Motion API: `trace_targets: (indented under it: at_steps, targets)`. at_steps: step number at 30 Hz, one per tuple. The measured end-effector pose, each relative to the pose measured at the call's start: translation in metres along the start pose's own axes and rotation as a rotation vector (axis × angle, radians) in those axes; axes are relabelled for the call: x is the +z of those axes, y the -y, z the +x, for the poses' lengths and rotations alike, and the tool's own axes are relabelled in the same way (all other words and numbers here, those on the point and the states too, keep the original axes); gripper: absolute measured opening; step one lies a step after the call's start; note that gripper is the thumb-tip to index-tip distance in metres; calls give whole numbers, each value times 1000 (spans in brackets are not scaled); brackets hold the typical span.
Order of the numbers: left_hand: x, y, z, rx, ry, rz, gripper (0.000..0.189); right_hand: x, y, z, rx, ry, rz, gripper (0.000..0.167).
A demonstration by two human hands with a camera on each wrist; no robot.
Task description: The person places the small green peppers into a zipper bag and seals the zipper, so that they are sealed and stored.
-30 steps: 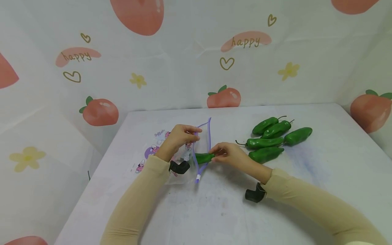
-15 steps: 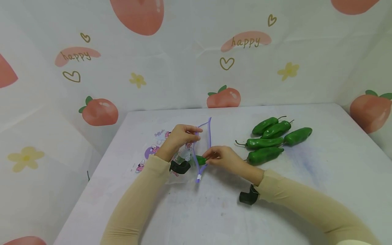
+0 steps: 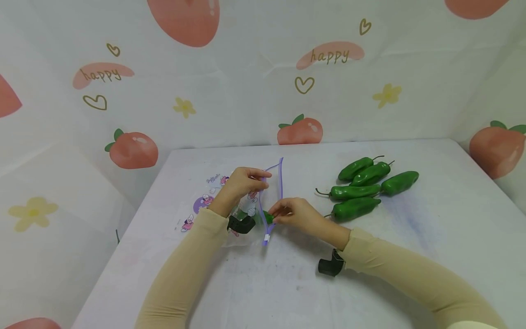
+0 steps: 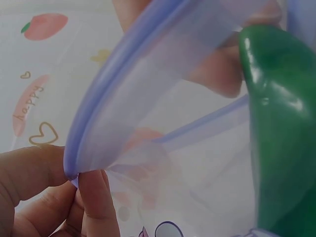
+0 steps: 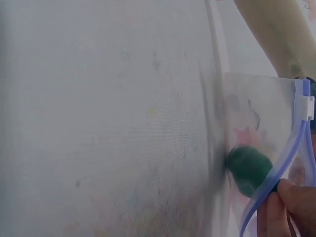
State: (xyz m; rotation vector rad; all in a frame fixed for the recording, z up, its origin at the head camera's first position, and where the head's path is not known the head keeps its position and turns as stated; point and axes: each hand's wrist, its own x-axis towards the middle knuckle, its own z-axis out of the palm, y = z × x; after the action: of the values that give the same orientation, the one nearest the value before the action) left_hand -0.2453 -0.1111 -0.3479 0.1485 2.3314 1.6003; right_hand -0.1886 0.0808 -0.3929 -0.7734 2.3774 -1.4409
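A clear zip bag [image 3: 215,196] with cartoon prints and a purple zip edge lies on the table, its mouth spread toward the right. My left hand [image 3: 243,186] pinches the far part of that edge between thumb and finger, seen closely in the left wrist view. Most of a green pepper [image 4: 284,123] is inside the bag; its end sticks out at the mouth. There my right hand [image 3: 302,218] pinches the pepper's end with its fingertips. Through the film in the right wrist view, the same pepper [image 5: 249,170] looks hazy. A white slider [image 3: 267,237] sits at the near end of the zip.
Several more green peppers [image 3: 356,208] lie in a loose group to the right, beyond the right hand. The white table [image 3: 255,288] meets a printed backdrop [image 3: 246,82] behind it. A black wrist mount [image 3: 330,264] hangs under the right sleeve, another [image 3: 241,224] at the left.
My right hand has moved left and slightly nearer, pushing the pepper deeper into the bag; less of it shows outside. The left hand keeps its place on the edge.
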Motion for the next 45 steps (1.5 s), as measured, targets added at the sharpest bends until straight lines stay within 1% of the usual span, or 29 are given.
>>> trace_targets:
  at_steps: [4, 16, 23, 27, 34, 45]
  targets:
    - [-1, -1, 0, -11, -7, 0, 33, 0, 3, -1, 1, 2, -8, 17]
    - [-2, -2, 0, -21, -16, 16, 34, 1, 2, 0, 12, 11, -6, 17]
    - [-2, -1, 0, -18, -5, 9, 32, -1, 0, 0, 52, 32, 3, 20]
    - [-1, -1, 1, -23, -9, 16, 33, -2, -1, -1, 56, 36, 4, 22]
    - [0, 0, 0, -35, -12, 17, 33, -5, -3, -4, 68, 37, 8, 27]
    - [-1, 0, 0, -40, -2, 15, 34, -12, 0, -6, 74, 20, -2, 41]
